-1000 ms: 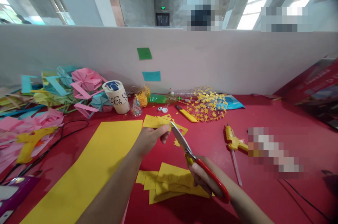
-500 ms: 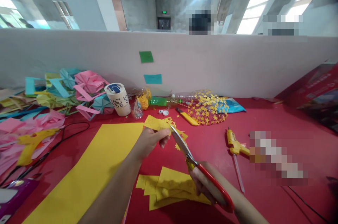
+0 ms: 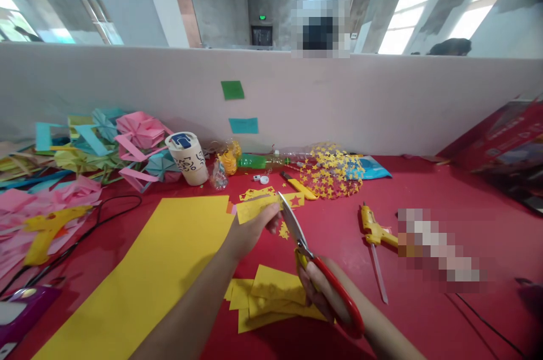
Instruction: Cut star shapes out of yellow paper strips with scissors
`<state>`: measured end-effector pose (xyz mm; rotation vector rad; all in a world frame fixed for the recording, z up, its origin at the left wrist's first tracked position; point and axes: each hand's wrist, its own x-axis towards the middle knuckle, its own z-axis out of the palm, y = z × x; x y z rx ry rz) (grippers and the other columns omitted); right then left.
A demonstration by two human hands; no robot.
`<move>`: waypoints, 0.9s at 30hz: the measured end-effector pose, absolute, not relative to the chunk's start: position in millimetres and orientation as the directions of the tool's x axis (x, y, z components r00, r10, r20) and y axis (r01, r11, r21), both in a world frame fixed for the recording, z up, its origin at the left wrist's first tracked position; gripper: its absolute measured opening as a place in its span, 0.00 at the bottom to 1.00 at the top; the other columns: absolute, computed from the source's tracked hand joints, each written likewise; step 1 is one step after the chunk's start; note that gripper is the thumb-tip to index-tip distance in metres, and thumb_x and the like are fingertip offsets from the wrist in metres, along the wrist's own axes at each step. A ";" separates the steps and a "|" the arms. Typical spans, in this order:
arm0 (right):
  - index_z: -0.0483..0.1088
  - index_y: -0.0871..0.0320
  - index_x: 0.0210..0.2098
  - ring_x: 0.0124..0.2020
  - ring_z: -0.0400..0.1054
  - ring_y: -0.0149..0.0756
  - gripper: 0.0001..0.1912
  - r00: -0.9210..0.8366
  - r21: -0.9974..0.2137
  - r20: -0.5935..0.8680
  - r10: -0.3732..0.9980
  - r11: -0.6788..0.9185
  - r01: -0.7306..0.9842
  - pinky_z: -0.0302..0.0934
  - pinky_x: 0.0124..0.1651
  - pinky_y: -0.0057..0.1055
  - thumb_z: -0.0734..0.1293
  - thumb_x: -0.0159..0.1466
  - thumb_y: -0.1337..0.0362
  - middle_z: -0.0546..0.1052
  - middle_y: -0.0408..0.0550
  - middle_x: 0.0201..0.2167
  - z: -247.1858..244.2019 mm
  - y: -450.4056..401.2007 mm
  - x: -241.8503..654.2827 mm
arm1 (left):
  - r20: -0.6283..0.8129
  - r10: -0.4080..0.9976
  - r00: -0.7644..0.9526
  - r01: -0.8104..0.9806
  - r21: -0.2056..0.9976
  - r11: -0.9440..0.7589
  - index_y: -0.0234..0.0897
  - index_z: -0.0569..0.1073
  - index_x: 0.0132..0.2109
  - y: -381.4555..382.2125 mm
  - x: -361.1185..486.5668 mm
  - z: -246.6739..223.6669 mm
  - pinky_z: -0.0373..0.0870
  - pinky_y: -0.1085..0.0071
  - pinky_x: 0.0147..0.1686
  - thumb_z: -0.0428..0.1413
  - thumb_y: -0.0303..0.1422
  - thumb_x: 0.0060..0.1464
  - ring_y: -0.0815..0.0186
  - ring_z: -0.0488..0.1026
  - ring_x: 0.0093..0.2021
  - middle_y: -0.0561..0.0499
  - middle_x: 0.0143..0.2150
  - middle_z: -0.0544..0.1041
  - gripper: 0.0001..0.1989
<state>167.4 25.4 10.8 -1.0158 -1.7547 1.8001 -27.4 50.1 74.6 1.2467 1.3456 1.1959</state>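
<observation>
Pinched in my left hand [image 3: 250, 233] is a small piece of yellow paper [image 3: 254, 210], held above the red table. My right hand [image 3: 318, 286] is closed round the handles of red-handled scissors [image 3: 337, 292]. Their blades [image 3: 292, 221] point up and left, with the tip at the paper's right edge; whether they touch it I cannot tell. Behind the paper lie yellow scraps with star-shaped holes [image 3: 296, 199]. A few cut-out yellow stars [image 3: 284, 230] rest just right of my left fingers. Below my hands is a loose stack of yellow paper pieces [image 3: 275, 286].
A large yellow sheet [image 3: 139, 269] spreads under my left forearm. Yellow glue guns lie left [image 3: 46, 230] and right [image 3: 373, 227], with cords. A paper cup [image 3: 189, 159], a green bottle [image 3: 257, 161], a utility knife [image 3: 302, 187], a star-covered ball [image 3: 333, 173] and folded paper shapes [image 3: 142, 128] stand along the back.
My left hand has turned the yellow paper and shifted slightly right and down. The scissors moved a little with it, their tip still at the paper's right edge. The view shifted slightly.
</observation>
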 end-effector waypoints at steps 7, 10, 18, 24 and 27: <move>0.55 0.55 0.21 0.09 0.47 0.22 0.31 -0.557 -0.970 -0.242 0.795 -0.186 0.156 0.48 0.15 0.22 0.55 0.60 0.33 0.55 0.33 0.11 0.0 22.8 163.9 | -0.083 0.996 -0.037 0.060 0.995 0.085 0.37 0.70 0.23 52.7 -32.5 67.3 0.67 0.73 0.34 0.51 0.41 0.57 0.68 0.69 0.27 0.54 0.21 0.69 0.18; 0.55 0.55 0.19 0.09 0.48 0.22 0.32 -0.569 -0.976 -0.214 0.794 -0.161 0.143 0.55 0.18 0.24 0.54 0.60 0.34 0.55 0.33 0.10 -6.3 25.8 163.9 | -0.069 0.997 -0.027 0.047 0.996 0.070 0.37 0.71 0.23 53.0 -34.1 63.3 0.67 0.72 0.35 0.51 0.41 0.57 0.68 0.69 0.27 0.54 0.21 0.70 0.18; 0.55 0.55 0.20 0.08 0.49 0.22 0.31 -0.575 -0.975 -0.213 0.790 -0.131 0.181 0.56 0.18 0.23 0.53 0.61 0.34 0.55 0.33 0.09 1.2 26.8 166.4 | -0.061 0.998 -0.007 0.007 0.998 0.061 0.37 0.71 0.22 51.1 -32.4 71.8 0.67 0.72 0.33 0.51 0.40 0.56 0.68 0.68 0.25 0.53 0.20 0.69 0.18; 0.56 0.56 0.23 0.10 0.48 0.21 0.33 -0.494 -0.947 -0.297 0.817 -0.183 0.266 0.43 0.12 0.20 0.54 0.56 0.30 0.57 0.34 0.12 9.8 22.3 165.1 | -0.090 0.994 -0.068 0.012 0.996 0.091 0.36 0.73 0.21 50.0 -34.6 72.0 0.67 0.71 0.33 0.54 0.41 0.55 0.67 0.70 0.25 0.52 0.19 0.72 0.18; 0.55 0.55 0.23 0.11 0.50 0.23 0.32 -0.514 -0.954 -0.273 0.813 -0.161 0.252 0.53 0.16 0.23 0.55 0.56 0.30 0.56 0.34 0.13 11.3 25.1 166.3 | -0.045 0.997 -0.064 -0.071 0.997 0.041 0.34 0.74 0.22 52.5 -38.1 67.9 0.67 0.71 0.30 0.56 0.38 0.53 0.68 0.69 0.22 0.51 0.19 0.73 0.16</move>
